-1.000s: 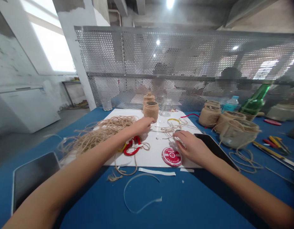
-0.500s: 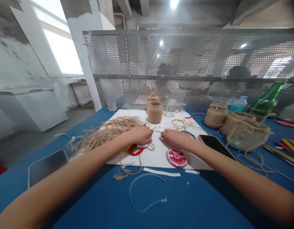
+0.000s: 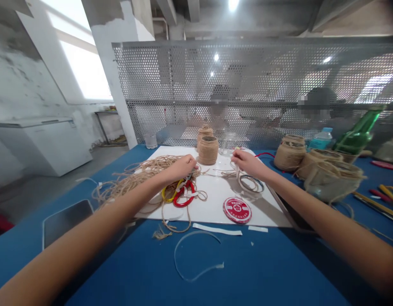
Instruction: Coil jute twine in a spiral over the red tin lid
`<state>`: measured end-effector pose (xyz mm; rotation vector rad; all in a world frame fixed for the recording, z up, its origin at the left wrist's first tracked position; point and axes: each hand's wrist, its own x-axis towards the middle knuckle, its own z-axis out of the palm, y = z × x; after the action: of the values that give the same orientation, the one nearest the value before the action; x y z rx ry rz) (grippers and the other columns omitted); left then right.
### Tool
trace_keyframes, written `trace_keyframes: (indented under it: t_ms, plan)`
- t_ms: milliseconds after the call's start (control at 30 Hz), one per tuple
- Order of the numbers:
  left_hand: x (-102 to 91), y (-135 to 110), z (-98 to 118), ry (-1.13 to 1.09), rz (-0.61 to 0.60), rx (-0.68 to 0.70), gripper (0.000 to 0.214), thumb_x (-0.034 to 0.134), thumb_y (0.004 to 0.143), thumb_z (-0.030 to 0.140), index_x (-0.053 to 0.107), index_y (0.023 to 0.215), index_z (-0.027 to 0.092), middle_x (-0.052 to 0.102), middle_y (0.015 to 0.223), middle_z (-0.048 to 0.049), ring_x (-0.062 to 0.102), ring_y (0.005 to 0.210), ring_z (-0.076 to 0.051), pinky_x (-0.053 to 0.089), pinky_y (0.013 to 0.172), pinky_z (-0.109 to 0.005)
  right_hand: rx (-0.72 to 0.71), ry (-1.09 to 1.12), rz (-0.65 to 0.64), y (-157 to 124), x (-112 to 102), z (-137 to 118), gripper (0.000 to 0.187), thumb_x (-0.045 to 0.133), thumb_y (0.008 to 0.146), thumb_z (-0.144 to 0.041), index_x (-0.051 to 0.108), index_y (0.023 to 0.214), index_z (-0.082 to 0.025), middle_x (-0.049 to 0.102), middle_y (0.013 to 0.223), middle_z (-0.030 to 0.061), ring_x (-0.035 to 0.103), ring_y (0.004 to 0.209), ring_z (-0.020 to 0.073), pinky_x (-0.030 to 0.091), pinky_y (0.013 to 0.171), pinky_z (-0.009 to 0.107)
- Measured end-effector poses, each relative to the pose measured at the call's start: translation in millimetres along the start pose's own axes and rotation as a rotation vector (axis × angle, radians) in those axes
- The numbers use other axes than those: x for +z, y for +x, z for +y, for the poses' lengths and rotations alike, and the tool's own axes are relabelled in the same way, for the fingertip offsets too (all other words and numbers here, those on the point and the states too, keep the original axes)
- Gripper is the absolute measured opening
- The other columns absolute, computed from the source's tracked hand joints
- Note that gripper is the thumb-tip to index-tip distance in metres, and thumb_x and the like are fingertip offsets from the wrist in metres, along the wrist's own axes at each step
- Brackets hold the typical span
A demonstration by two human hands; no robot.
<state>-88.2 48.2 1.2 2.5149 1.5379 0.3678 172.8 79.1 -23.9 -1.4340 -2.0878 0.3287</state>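
Lying just below our left grip (image 3: 185, 167) are scissors (image 3: 177, 196), below our right grip (image 3: 246, 162) rings (image 3: 250, 191); whether either is clamped, we can't say.

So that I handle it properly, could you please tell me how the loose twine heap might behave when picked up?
The twine heap would probably be floppy, since its strands curl into loose loops. It is likely light for its bulk, being thin strands. Lifting one strand may drag others, because they cross and overlap.

A craft workshop: loose twine (image 3: 145, 175); wrapped jars (image 3: 208, 151); concrete beams (image 3: 194, 12).
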Motion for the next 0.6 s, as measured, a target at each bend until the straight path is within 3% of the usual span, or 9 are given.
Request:
trace_keyframes:
  t_ms: [100,267,467,600]
  plan:
    - [0.1,-9,-3,-0.029,-0.019,0.004,0.034,0.016,0.097,0.023,0.049,0.102,0.014,0.065,0.088,-0.0050,0.057,0.064,-0.011,0.046,0.055,-0.022,0.084,0.165,0.178,7,-13,10,0.033,0.053,0.089,-0.035,0.053,0.116,-0.015,0.057,0.112,0.0076,0.058,0.092,0.0180,0.050,0.077,0.038]
    - [4.7,-32,-5,0.058,-0.054,0.113,0.025,0.027,0.093,0.023,0.052,0.097,0.019,0.064,0.091,-0.0041,0.059,0.077,-0.015,0.044,0.067,-0.025,0.142,0.405,0.392,12,-37,17,0.031,0.052,0.090,-0.035,0.054,0.114,-0.015,0.058,0.108,0.0070,0.059,0.088,0.0164,0.051,0.074,0.035]
    - [20.7,-52,-3,0.243,-0.142,0.228,0.015,0.044,0.086,0.026,0.055,0.083,0.017,0.062,0.089,-0.0093,0.059,0.077,-0.022,0.043,0.065,-0.030,0.084,0.594,0.454,2,-54,6,0.018,0.052,0.090,-0.033,0.056,0.093,-0.016,0.056,0.082,-0.0001,0.052,0.062,0.0083,0.046,0.056,0.024]
    - [22.5,-51,-3,0.259,-0.165,0.253,0.012,0.049,0.082,0.027,0.053,0.075,0.018,0.062,0.080,-0.0054,0.057,0.067,-0.018,0.040,0.057,-0.026,0.037,0.646,0.441,-7,-54,-9,0.015,0.056,0.084,-0.030,0.048,0.074,-0.021,0.045,0.064,-0.0045,0.041,0.050,0.0071,0.039,0.050,0.022]
